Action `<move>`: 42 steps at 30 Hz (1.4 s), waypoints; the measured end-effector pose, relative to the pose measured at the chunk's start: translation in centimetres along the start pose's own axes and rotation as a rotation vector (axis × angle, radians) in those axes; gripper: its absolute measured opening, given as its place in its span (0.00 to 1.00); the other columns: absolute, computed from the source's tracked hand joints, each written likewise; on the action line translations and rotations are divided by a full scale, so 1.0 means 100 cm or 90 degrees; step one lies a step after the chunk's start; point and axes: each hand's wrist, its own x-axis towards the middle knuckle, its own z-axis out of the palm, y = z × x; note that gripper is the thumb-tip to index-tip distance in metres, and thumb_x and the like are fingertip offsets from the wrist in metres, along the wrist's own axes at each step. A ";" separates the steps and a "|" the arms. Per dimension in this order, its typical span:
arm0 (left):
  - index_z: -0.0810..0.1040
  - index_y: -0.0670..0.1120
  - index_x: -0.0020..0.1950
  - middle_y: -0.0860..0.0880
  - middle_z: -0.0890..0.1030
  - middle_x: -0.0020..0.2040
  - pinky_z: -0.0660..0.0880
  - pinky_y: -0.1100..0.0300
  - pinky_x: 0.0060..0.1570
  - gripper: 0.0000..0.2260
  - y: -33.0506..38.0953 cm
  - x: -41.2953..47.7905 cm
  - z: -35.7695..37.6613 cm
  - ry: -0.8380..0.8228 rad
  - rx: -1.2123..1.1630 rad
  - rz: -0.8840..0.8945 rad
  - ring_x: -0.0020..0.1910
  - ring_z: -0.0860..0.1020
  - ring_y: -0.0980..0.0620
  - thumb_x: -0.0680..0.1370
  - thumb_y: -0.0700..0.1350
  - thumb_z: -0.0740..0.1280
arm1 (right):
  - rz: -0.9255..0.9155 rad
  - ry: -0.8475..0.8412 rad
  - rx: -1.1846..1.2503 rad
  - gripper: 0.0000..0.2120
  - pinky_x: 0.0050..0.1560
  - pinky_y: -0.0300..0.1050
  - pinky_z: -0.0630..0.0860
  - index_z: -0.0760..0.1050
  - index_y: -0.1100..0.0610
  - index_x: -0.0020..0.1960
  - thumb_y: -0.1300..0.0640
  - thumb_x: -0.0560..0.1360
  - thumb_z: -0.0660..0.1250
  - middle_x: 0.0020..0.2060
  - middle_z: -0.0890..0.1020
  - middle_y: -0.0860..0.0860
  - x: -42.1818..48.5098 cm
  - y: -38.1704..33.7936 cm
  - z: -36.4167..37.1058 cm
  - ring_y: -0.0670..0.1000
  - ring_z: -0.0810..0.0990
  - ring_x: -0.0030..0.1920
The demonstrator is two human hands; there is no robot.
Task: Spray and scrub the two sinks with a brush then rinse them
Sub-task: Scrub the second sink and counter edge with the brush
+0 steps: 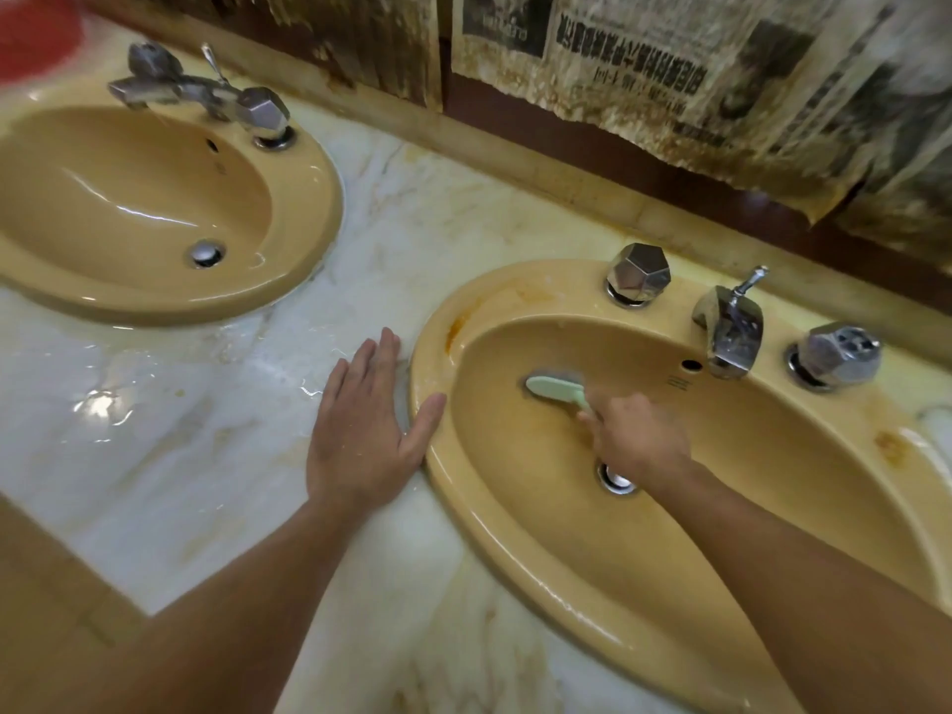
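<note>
Scrubbing right sink [520, 553] — left sink [314, 224] wet.
Right hand [641, 440] fingers curled round green brush [556, 391] in the basin; left hand [363, 430] flat, fingers straight, on marble counter [206, 430] — thumb touching rim.

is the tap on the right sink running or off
Off: no stream falls from the spout of the right sink, whose basin holds no pooled water.

Right hand [639, 443] grips green brush [556, 390] inside right sink [520, 553]; left hand [360, 430] flat on counter [170, 456].
</note>
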 end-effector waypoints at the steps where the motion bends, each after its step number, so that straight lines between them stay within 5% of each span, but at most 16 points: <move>1: 0.51 0.47 0.84 0.51 0.59 0.82 0.48 0.53 0.81 0.38 0.000 -0.001 -0.001 0.001 -0.003 0.000 0.81 0.53 0.54 0.80 0.69 0.49 | -0.011 0.037 0.011 0.15 0.35 0.46 0.70 0.69 0.47 0.66 0.43 0.84 0.53 0.39 0.78 0.50 0.000 0.002 0.001 0.55 0.76 0.37; 3: 0.51 0.47 0.84 0.51 0.59 0.82 0.48 0.53 0.81 0.38 0.001 -0.001 -0.001 0.005 -0.005 -0.002 0.81 0.54 0.54 0.80 0.68 0.49 | -0.013 0.143 0.065 0.16 0.31 0.45 0.69 0.69 0.49 0.65 0.43 0.84 0.53 0.38 0.80 0.50 -0.001 0.005 0.000 0.56 0.77 0.34; 7: 0.52 0.46 0.84 0.51 0.59 0.82 0.49 0.53 0.81 0.38 0.000 -0.001 0.000 0.005 0.000 0.001 0.81 0.54 0.54 0.80 0.69 0.49 | 0.008 -0.002 0.012 0.18 0.35 0.47 0.72 0.74 0.50 0.60 0.41 0.84 0.52 0.38 0.78 0.51 0.000 0.005 -0.005 0.56 0.78 0.38; 10: 0.52 0.46 0.84 0.51 0.59 0.82 0.49 0.53 0.81 0.39 -0.001 0.000 0.001 0.003 0.004 0.002 0.81 0.54 0.54 0.80 0.69 0.48 | -0.001 0.096 0.054 0.17 0.33 0.46 0.67 0.73 0.51 0.56 0.41 0.84 0.53 0.37 0.78 0.50 -0.001 0.008 -0.009 0.54 0.76 0.36; 13: 0.52 0.46 0.84 0.51 0.59 0.82 0.48 0.53 0.81 0.39 -0.002 0.000 0.002 0.005 0.011 0.006 0.81 0.54 0.54 0.80 0.69 0.48 | 0.015 -0.024 0.023 0.16 0.38 0.47 0.70 0.73 0.49 0.59 0.41 0.84 0.52 0.40 0.76 0.49 -0.001 0.012 -0.010 0.54 0.77 0.41; 16: 0.52 0.46 0.84 0.51 0.59 0.82 0.48 0.53 0.81 0.39 -0.001 0.000 0.001 0.004 0.013 0.005 0.81 0.54 0.54 0.80 0.69 0.48 | 0.019 0.054 0.032 0.17 0.35 0.47 0.69 0.71 0.50 0.58 0.40 0.84 0.50 0.39 0.77 0.48 -0.003 0.015 -0.008 0.54 0.77 0.40; 19: 0.52 0.46 0.84 0.51 0.59 0.82 0.48 0.54 0.81 0.38 -0.002 0.000 0.001 0.007 0.017 0.007 0.81 0.54 0.54 0.80 0.69 0.47 | 0.038 -0.043 -0.009 0.19 0.40 0.48 0.74 0.74 0.51 0.59 0.41 0.84 0.50 0.41 0.79 0.51 -0.005 0.018 -0.005 0.55 0.79 0.42; 22: 0.53 0.46 0.84 0.51 0.59 0.82 0.49 0.53 0.81 0.38 -0.001 0.000 0.001 0.005 0.007 0.004 0.81 0.55 0.54 0.80 0.69 0.48 | 0.021 0.083 0.043 0.19 0.34 0.49 0.73 0.70 0.53 0.57 0.41 0.83 0.48 0.37 0.78 0.51 -0.006 0.021 -0.003 0.56 0.78 0.36; 26: 0.52 0.46 0.84 0.51 0.58 0.82 0.47 0.54 0.81 0.38 -0.001 0.000 0.000 0.005 0.004 0.003 0.81 0.54 0.55 0.80 0.69 0.48 | 0.042 -0.050 -0.029 0.18 0.38 0.48 0.71 0.71 0.52 0.59 0.41 0.84 0.49 0.39 0.76 0.51 -0.010 0.022 -0.006 0.56 0.77 0.41; 29: 0.53 0.46 0.84 0.51 0.58 0.82 0.47 0.54 0.81 0.38 0.000 -0.001 0.000 0.009 -0.001 0.000 0.81 0.54 0.55 0.80 0.69 0.48 | 0.038 0.126 0.048 0.19 0.33 0.49 0.73 0.69 0.54 0.56 0.41 0.83 0.49 0.35 0.77 0.51 -0.010 0.028 -0.002 0.58 0.77 0.33; 33: 0.52 0.47 0.84 0.52 0.59 0.82 0.47 0.54 0.81 0.39 -0.001 -0.001 0.000 0.008 -0.014 -0.001 0.81 0.54 0.55 0.80 0.69 0.48 | 0.040 -0.060 -0.025 0.20 0.39 0.49 0.75 0.73 0.51 0.61 0.40 0.84 0.49 0.41 0.79 0.52 -0.011 0.026 -0.006 0.55 0.78 0.40; 37: 0.52 0.47 0.84 0.52 0.59 0.82 0.47 0.55 0.81 0.39 -0.001 0.000 0.000 0.007 -0.013 0.000 0.81 0.54 0.56 0.80 0.70 0.48 | -0.030 0.123 0.066 0.16 0.28 0.47 0.69 0.71 0.52 0.53 0.42 0.83 0.51 0.33 0.75 0.48 -0.013 0.026 -0.003 0.52 0.74 0.29; 42: 0.52 0.47 0.84 0.53 0.59 0.82 0.47 0.54 0.81 0.39 -0.002 0.000 0.001 0.006 -0.019 0.000 0.81 0.53 0.57 0.79 0.70 0.47 | -0.068 0.064 0.113 0.10 0.34 0.54 0.74 0.67 0.50 0.55 0.47 0.85 0.50 0.37 0.75 0.48 -0.013 0.036 -0.006 0.53 0.75 0.33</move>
